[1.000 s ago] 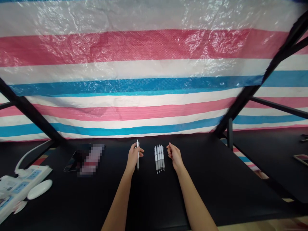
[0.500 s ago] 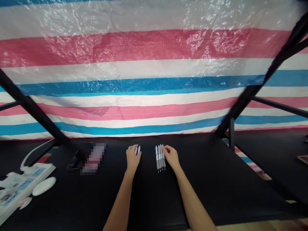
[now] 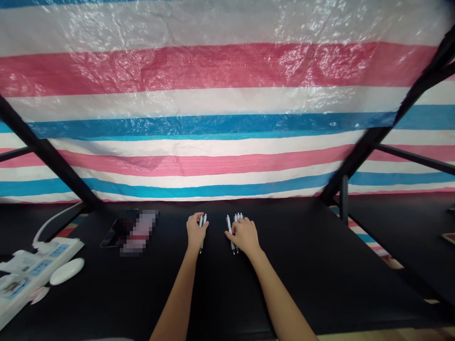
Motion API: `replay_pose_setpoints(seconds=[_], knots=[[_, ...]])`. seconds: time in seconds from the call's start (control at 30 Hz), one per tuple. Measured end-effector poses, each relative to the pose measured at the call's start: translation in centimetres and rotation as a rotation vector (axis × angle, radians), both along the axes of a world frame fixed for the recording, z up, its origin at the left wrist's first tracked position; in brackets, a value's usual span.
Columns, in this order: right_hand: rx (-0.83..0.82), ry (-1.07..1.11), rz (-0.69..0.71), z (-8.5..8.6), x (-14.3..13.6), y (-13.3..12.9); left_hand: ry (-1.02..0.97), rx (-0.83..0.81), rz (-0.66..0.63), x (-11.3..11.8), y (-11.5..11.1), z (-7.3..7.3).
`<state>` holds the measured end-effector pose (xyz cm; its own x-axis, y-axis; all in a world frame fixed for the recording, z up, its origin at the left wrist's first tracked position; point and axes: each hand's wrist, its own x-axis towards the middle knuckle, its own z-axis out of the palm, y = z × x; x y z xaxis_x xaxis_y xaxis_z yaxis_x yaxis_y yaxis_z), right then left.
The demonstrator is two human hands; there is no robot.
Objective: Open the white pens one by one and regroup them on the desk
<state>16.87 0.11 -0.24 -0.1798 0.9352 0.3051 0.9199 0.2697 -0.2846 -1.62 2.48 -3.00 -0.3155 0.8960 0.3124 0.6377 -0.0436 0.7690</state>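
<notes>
On the black tabletop, my left hand [image 3: 195, 233] is curled round a pair of white pens [image 3: 204, 220]. Their clip ends show between thumb and fingers, and one grey tip pokes out below. Over a second group of white-and-grey pens [image 3: 238, 216], to the right, lies my right hand [image 3: 246, 235]. Its thumb and index finger are closed about the leftmost pen [image 3: 228, 221], which stands slightly apart from the others at the top. The middles of the other pens are hidden beneath this hand.
A pixelated phone-like object [image 3: 140, 232] rests beside a dark device [image 3: 115, 232] on the left. Nearer are a white power strip [image 3: 39, 267] and a white oval object [image 3: 67, 271]. Black frame bars [image 3: 359, 151] flank the table, with a striped plastic sheet [image 3: 213, 166] behind.
My right hand has shifted left from the right side of the pen row to lie over it. The leftmost pen has separated a little. More of the pens shows at my left hand.
</notes>
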Motion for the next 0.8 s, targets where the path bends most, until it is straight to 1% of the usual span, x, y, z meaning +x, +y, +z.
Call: replay_pose_setpoints(seconds=[0.17,0.27,0.37,0.43,0.53,0.63,0.7,0.8], knots=[[0.007,0.014,-0.025,0.0,-0.8,-0.3,-0.095,-0.005,-0.007,-0.2,0.5,-0.1],[0.015,0.129,-0.031,0.1,-0.7,-0.2,-0.129,0.001,-0.014,-0.2,0.7,-0.1],[0.015,0.352,-0.053,0.1,0.1,0.3,-0.136,-0.002,-0.026,-0.3,0.9,-0.1],[-0.014,0.565,-0.052,0.0,0.9,0.8,-0.141,-0.007,-0.036,-0.3,1.0,-0.1],[-0.14,0.949,-0.018,0.0,1.9,1.3,-0.138,-0.007,-0.059,-0.4,1.2,-0.1],[-0.278,1.249,0.034,0.2,2.5,1.4,-0.135,0.001,-0.078,-0.7,1.4,0.0],[-0.323,1.372,0.061,0.4,2.7,1.4,-0.121,0.034,-0.078,-0.8,1.3,0.4],[-0.31,1.426,0.108,0.7,2.8,1.3,-0.119,0.112,-0.061,-0.7,0.7,1.3]])
